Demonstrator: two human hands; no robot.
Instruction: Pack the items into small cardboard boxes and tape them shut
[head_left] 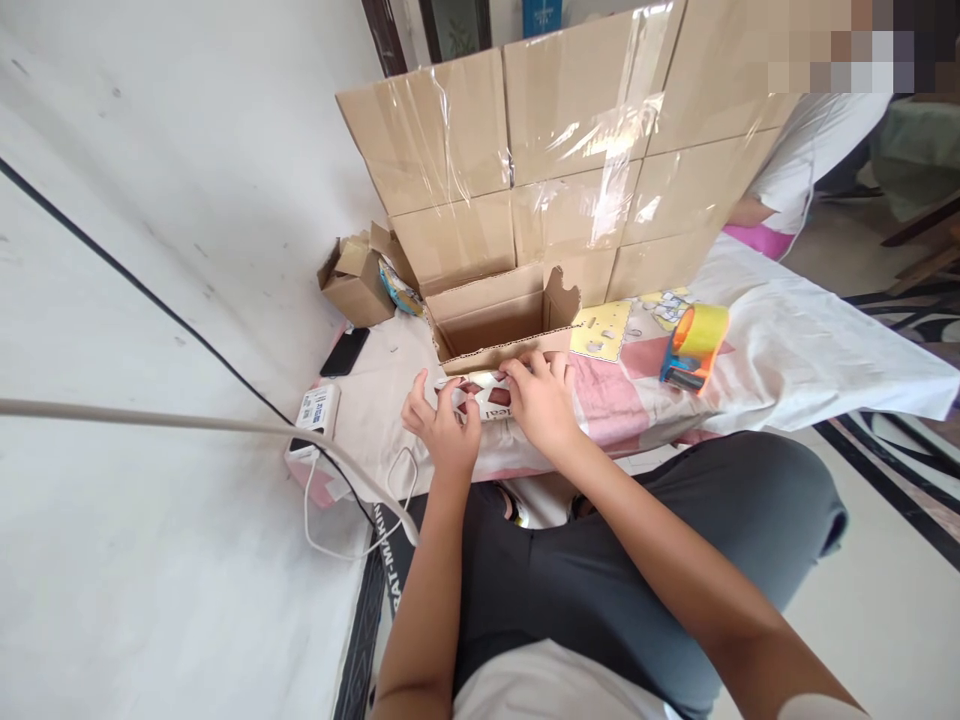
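A small white printed packet (493, 399) with dark red pictures and partly visible lettering is against the near side of an open cardboard box (504, 352). My left hand (448, 430) grips its left part, with curved fingers and the thumb in front. On the right part lies my right hand (541, 400), its thumb and fingers bent over the packet close to the box's near rim. Both hands hide portions of the packet. The inside of the cardboard box is shaded, with its flaps raised.
Behind stands a tall stack of cartons wrapped in clear film (570, 150). An orange and blue tape dispenser (694, 350) is at the right. Leftward are a black phone (344, 352), a power strip (319, 410) and a smaller carton (360, 285). Another person sits beyond the stack.
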